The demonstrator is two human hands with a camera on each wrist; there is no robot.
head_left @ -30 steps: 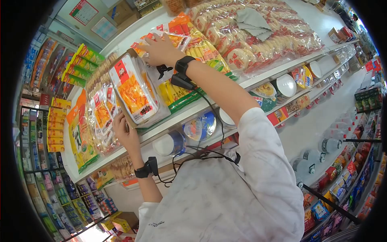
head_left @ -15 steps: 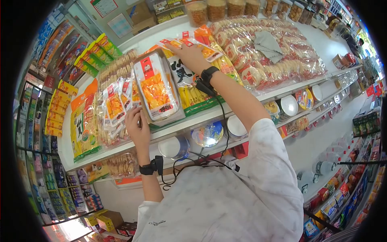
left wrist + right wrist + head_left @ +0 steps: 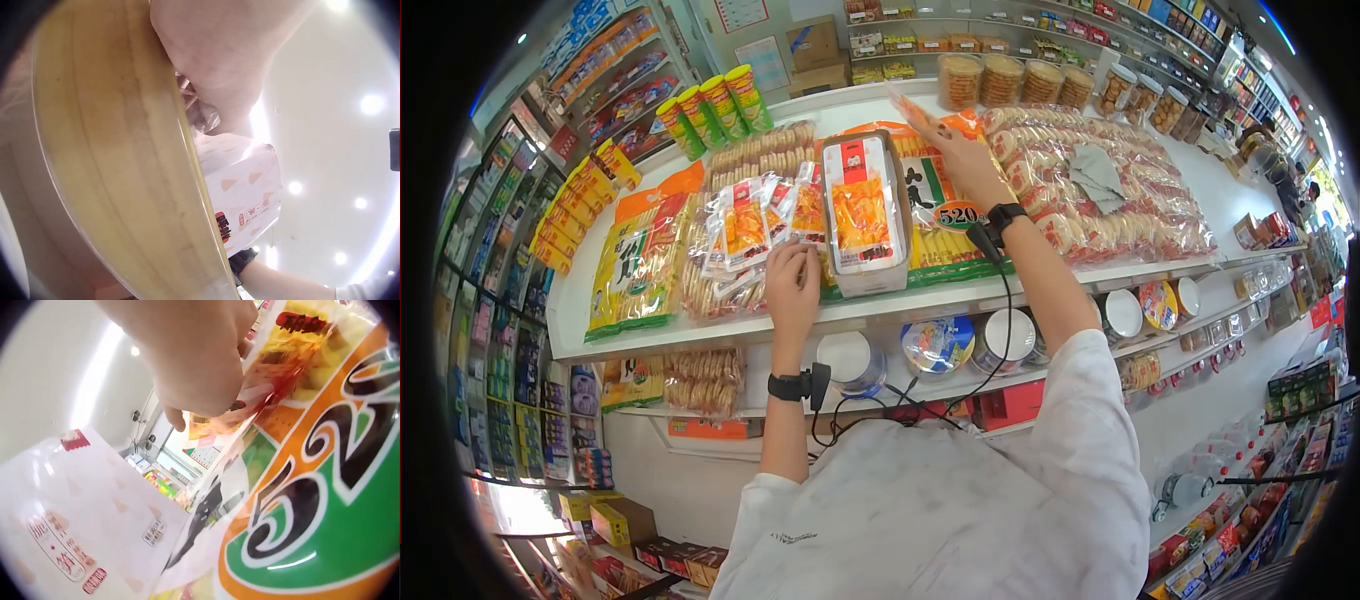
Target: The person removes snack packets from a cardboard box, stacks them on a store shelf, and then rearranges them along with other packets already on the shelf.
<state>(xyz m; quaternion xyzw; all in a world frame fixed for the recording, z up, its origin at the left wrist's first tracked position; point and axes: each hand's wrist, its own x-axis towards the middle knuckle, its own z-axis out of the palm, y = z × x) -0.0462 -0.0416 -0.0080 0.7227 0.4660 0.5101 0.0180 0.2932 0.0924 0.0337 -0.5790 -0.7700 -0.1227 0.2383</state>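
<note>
In the head view my right hand point(image 3: 968, 160) pinches an orange-and-white snack packet point(image 3: 912, 110) over the top of a large yellow-and-orange bag point(image 3: 945, 205) marked 520. The right wrist view shows the packet point(image 3: 284, 362) partly behind the fingers. My left hand point(image 3: 792, 285) rests at the counter's front edge, fingers loosely bent, beside a white carton point(image 3: 870, 283). Orange snack packets point(image 3: 860, 210) lie face up in that carton. Left of it, several similar packets point(image 3: 745, 230) lie spread over bagged round biscuits point(image 3: 760, 150), close to my left fingertips.
Bagged round cakes point(image 3: 1140, 215) with a grey cloth-like piece point(image 3: 1096, 178) cover the right of the counter point(image 3: 700, 338). Biscuit jars point(image 3: 1003, 80) and green-yellow canisters point(image 3: 747, 98) stand behind. Another large yellow bag point(image 3: 640, 260) lies left. Tubs point(image 3: 850, 358) sit on the shelf below.
My right hand has moved from the packets on the large yellow bag to its far end, now lifting a packet. My left hand stays beside the carton. The head view has turned and widened.
</note>
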